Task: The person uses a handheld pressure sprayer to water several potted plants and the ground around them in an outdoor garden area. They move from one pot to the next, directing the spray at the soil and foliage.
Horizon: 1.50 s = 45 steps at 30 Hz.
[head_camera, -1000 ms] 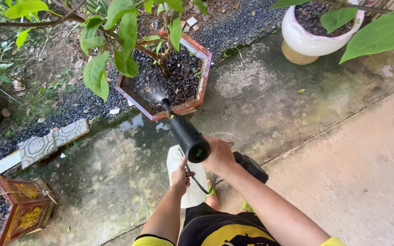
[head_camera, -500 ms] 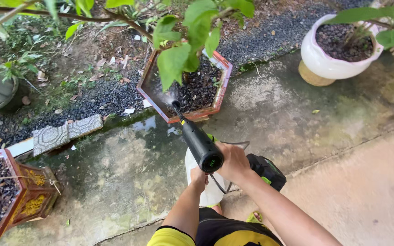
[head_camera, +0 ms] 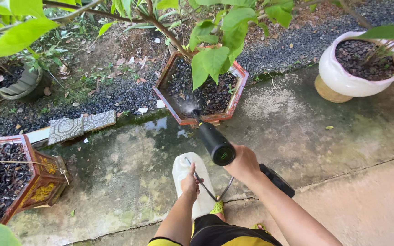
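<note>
Two hands share the work: the right hand [head_camera: 245, 164], fingers closed round the black spray gun [head_camera: 215, 142], mists the hexagonal red pot [head_camera: 238, 86], its gravel partly wet, while the left hand [head_camera: 190, 184] grips the white jug [head_camera: 192, 171], other pots unsprayed.

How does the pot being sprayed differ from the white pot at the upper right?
The red-rimmed pot is six-sided with straight edges; the white pot is round and bulging. The red-rimmed pot sits at the edge of the gravel, right in front of the black sprayer held in the right hand; the white pot stands on a tan base on the concrete, away from both hands. The left hand holds a white jug. Both pots hold dark gravel and a plant.
</note>
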{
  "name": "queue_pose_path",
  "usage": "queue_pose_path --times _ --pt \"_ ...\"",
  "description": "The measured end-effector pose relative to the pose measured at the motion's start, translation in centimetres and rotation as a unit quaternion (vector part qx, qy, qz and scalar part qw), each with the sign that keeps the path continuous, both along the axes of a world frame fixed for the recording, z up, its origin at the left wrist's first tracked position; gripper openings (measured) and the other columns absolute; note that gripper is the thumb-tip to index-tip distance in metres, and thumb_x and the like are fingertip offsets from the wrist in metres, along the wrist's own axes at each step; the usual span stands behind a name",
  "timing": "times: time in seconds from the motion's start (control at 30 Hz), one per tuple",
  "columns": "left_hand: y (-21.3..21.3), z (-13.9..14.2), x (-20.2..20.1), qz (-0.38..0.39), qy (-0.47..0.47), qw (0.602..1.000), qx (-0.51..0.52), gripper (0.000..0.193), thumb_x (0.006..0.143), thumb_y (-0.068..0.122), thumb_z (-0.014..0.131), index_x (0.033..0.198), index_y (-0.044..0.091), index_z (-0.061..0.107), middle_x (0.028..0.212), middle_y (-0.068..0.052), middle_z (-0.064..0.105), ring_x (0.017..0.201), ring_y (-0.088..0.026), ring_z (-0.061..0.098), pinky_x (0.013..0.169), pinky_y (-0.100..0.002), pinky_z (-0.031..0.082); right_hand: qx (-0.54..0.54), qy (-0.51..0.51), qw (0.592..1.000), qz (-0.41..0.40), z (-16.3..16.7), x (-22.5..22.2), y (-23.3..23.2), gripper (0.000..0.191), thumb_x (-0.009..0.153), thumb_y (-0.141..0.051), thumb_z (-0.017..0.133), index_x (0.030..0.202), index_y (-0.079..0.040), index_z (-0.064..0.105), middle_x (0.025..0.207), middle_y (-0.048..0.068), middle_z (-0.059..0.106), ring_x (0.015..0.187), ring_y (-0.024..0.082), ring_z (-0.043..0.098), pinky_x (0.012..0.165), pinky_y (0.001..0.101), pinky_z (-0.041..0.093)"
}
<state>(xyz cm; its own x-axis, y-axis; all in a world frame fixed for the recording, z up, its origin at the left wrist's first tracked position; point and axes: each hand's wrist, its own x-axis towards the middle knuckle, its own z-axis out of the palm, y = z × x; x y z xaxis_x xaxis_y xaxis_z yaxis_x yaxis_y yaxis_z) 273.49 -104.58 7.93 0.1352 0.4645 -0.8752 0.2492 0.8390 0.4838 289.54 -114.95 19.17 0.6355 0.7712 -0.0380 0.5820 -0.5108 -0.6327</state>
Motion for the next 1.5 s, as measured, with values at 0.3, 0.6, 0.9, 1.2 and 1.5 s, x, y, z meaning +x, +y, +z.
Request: queue_pose_path --times 0.3,0.6,0.9,1.2,1.5 --pt "0.4 0.0 -1.0 -0.022 0.010 1.000 0.011 0.074 0.075 0.072 0.073 0.079 0.000 0.063 0.074 -0.018 0.073 0.041 -0.016 0.040 0.039 -0.034 0.032 0.076 -0.045 0.992 -0.085 -1.0 3.9 -2.2 0.023 0.074 -0.022 0.076 0.092 -0.007 0.076 0.081 0.019 0.075 0.082 0.039 0.073 0.069 0.0475 0.057" --pt "-0.8 1.0 1.6 -0.088 -0.003 0.996 -0.006 0.072 0.077 0.074 0.071 0.076 0.003 0.060 0.074 -0.015 0.073 0.044 -0.015 0.039 0.042 -0.033 0.030 0.066 -0.011 0.988 -0.142 -1.0 6.2 -4.3 0.024 0.074 -0.026 0.077 0.083 -0.004 0.074 0.078 0.019 0.075 0.079 0.035 0.076 0.067 0.0448 0.059" --pt "-4.3 1.9 5.4 -0.134 -0.016 0.991 -0.003 0.068 0.077 0.072 0.072 0.071 0.006 0.057 0.073 -0.015 0.072 0.042 -0.015 0.039 0.041 -0.033 0.031 0.028 -0.024 0.983 -0.178 0.0 8.1 -8.9 0.025 0.076 -0.029 0.078 0.088 -0.008 0.076 0.087 0.020 0.075 0.088 0.039 0.073 0.073 0.0483 0.056" --pt "-8.1 2.2 7.0 -0.140 -0.014 0.990 0.008 0.069 0.077 0.072 0.072 0.071 0.005 0.058 0.072 -0.015 0.072 0.042 -0.013 0.039 0.040 -0.032 0.030 0.026 0.009 0.988 -0.154 0.1 9.6 -13.7 0.025 0.075 -0.030 0.078 0.086 -0.008 0.076 0.086 0.017 0.076 0.087 0.036 0.074 0.073 0.0459 0.057" --pt "-8.6 2.6 6.4 -0.116 -0.021 0.993 -0.005 0.069 0.077 0.072 0.072 0.069 0.005 0.059 0.070 -0.014 0.070 0.043 -0.013 0.038 0.041 -0.031 0.028 0.000 0.026 0.995 -0.100 0.1 8.6 -12.5 0.021 0.076 -0.029 0.077 0.085 -0.011 0.074 0.083 0.015 0.076 0.082 0.033 0.076 0.068 0.0450 0.059"
